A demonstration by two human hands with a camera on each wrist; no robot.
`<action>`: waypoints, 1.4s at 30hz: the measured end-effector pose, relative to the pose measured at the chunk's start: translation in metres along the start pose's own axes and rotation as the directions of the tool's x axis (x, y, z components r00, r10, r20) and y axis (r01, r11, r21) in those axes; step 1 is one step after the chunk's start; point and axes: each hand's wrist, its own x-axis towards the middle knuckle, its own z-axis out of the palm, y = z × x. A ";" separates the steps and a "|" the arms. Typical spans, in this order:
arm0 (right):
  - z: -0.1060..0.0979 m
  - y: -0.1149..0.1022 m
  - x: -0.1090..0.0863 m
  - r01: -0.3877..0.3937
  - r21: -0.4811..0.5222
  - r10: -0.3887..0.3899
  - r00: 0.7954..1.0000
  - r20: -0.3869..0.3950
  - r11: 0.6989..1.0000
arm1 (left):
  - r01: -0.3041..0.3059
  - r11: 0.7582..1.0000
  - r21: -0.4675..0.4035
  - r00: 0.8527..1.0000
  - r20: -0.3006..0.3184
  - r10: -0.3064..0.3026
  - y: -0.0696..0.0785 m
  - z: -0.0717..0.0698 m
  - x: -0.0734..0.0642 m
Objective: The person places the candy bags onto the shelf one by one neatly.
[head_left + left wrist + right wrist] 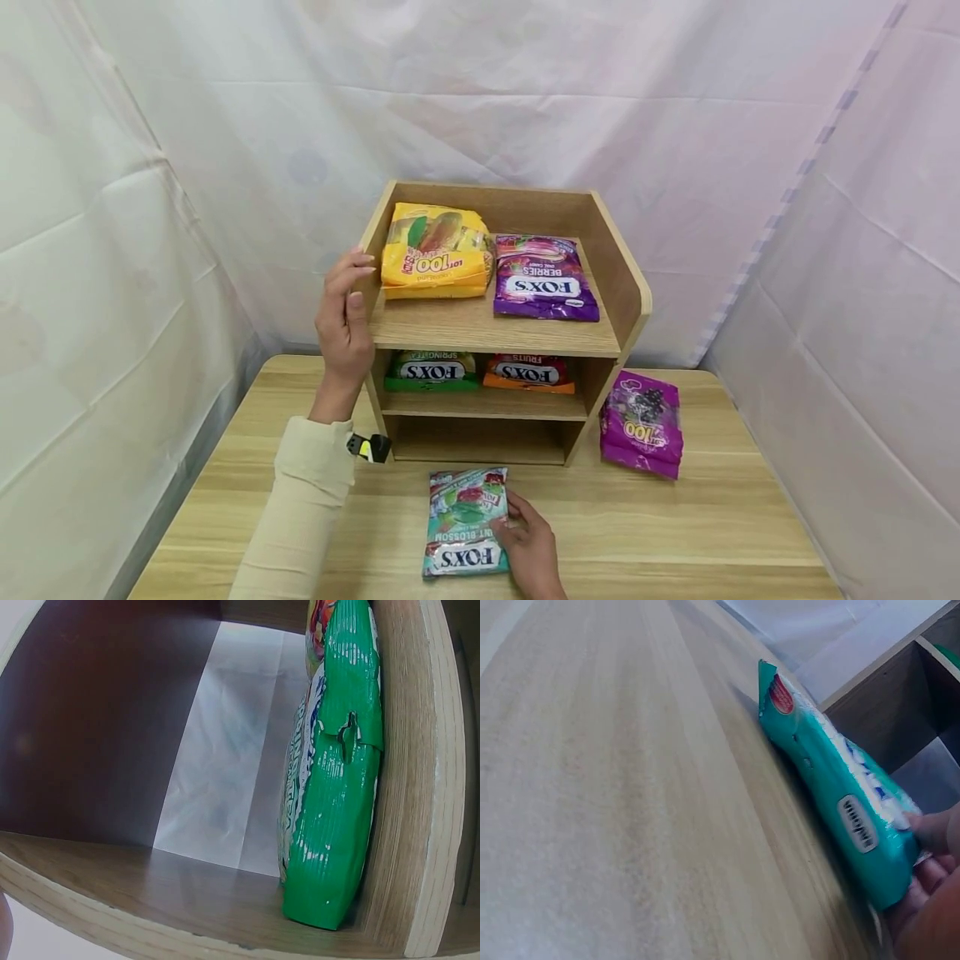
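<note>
A teal Fox's candy bag (467, 525) lies in front of the wooden shelf unit (495, 333). My right hand (529, 546) holds its right edge, thumb on top and fingers curled beneath, as the right wrist view shows on the bag (847, 795). My left hand (347, 321) rests against the unit's left side panel with its fingers extended. On the top shelf are a yellow Lot 100 bag (435, 252) and a purple Fox's Berries bag (545, 279). A green Fox's bag (431, 372) and an orange-edged Fox's Fruits bag (528, 373) lie on the middle shelf.
A purple Lot 100 bag (642, 425) lies on the wooden table (720, 533), right of the unit. Beneath the middle shelf is the bottom compartment (480, 439). White cloth walls (487, 92) enclose the table at the back and both sides.
</note>
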 end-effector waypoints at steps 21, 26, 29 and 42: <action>0.023 -0.014 0.017 0.081 0.177 -0.100 0.990 0.100 0.981 | -0.011 1.000 -0.010 1.000 -0.006 0.011 0.000 0.001 0.001; 0.030 -0.024 0.023 0.107 0.177 -0.124 0.988 0.089 0.978 | -0.018 1.000 -0.019 1.000 -0.005 0.018 -0.001 0.001 0.000; 0.034 -0.025 0.027 0.128 0.187 -0.141 0.988 0.062 0.974 | -0.021 1.000 -0.021 1.000 -0.005 0.021 -0.002 0.001 0.000; 0.041 -0.034 0.033 0.140 0.150 -0.145 0.989 0.021 0.979 | -0.021 1.000 -0.010 1.000 0.001 0.021 -0.001 0.000 0.000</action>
